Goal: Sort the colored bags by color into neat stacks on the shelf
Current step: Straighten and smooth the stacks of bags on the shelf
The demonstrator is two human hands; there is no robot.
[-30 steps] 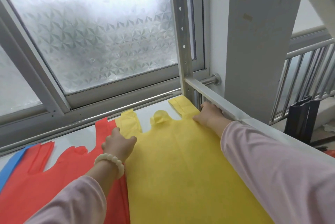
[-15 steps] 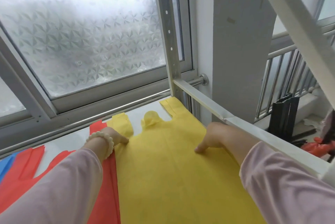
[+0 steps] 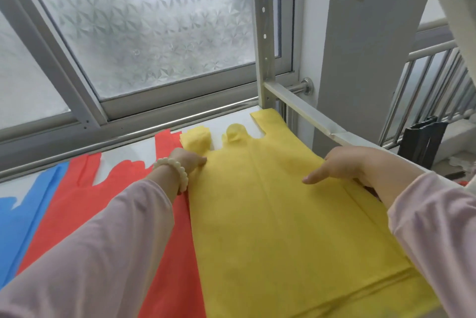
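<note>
A stack of yellow bags (image 3: 283, 227) lies flat on the white shelf (image 3: 144, 153), handles pointing toward the window. To its left lies a red stack (image 3: 85, 199), partly under my left sleeve, and a blue stack (image 3: 18, 220) sits at the far left. My left hand (image 3: 186, 160), with a bead bracelet on the wrist, presses the yellow stack's left edge just below its folded left handle. My right hand (image 3: 345, 164) rests on the stack's right edge, thumb stretched out over the fabric; its fingertips are hidden.
The shelf's metal upright (image 3: 264, 34) and side rail (image 3: 309, 111) border the yellow stack on the right. A frosted window (image 3: 144, 21) runs along the back. Beyond the rail are a white pillar (image 3: 365, 60), metal bars (image 3: 422, 101) and a dark object (image 3: 422, 140).
Both hands slid back from the yellow handles toward me along the stack's two side edges. My right hand moved from the far right handle to the right edge.
</note>
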